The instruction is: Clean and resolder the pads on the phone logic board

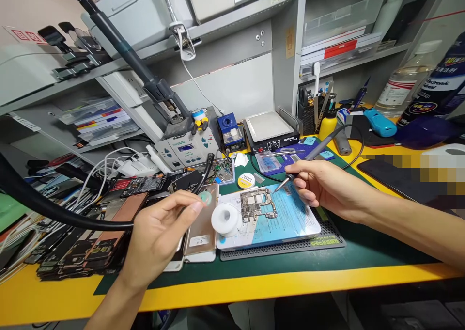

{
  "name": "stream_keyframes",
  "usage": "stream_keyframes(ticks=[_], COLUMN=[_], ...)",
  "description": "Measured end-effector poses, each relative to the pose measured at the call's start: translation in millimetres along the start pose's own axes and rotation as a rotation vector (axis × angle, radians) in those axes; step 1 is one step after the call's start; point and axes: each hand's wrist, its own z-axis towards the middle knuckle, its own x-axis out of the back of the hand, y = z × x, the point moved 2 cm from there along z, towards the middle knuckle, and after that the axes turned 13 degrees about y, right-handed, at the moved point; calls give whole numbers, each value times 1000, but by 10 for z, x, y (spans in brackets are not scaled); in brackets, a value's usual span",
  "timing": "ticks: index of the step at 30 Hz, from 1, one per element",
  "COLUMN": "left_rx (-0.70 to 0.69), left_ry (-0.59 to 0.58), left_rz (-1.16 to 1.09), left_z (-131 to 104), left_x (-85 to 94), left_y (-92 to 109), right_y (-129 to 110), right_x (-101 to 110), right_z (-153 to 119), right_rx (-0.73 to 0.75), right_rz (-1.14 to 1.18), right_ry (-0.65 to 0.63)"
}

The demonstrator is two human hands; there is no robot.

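Observation:
In my right hand [319,182] is a soldering iron [321,148], gripped near its front with the metal tip pointing down and left. That tip is close to the right edge of a bare phone circuit board [254,205]. The board lies on a blue and white box-like pad [286,223]. My left hand [160,233] is to the left of the pad, thumb and forefinger pinched together at a small translucent green disc [206,197]. A white spool [225,219] stands on the pad's left side, between my left hand and the board.
A gold phone back [200,238] lies left of the pad. Stacked phone parts [105,238] fill the left side, crossed by a black flexible arm [65,209]. Behind are a soldering station [189,148], a hot plate [271,126] and a round yellow-white tin [246,180]. Bottles [399,85] stand right.

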Motion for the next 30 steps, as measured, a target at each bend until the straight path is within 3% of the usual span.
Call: stream_keyframes(ticks=[4, 14, 24, 30], left_rx=[-12, -88, -117, -254], left_ry=[-55, -64, -107, -156], left_rz=[32, 52, 101, 116], left_z=[-27, 41, 101, 119], left_x=[-126, -336, -282, -262], left_y=[80, 272, 212, 198], right_y=[0, 26, -8, -15], right_x=[-1, -12, -7, -11], right_z=[-3, -6, -13, 14], right_rx=[-3, 22, 36, 44], right_rz=[-2, 6, 20, 19], right_ry=[-8, -22, -16, 5])
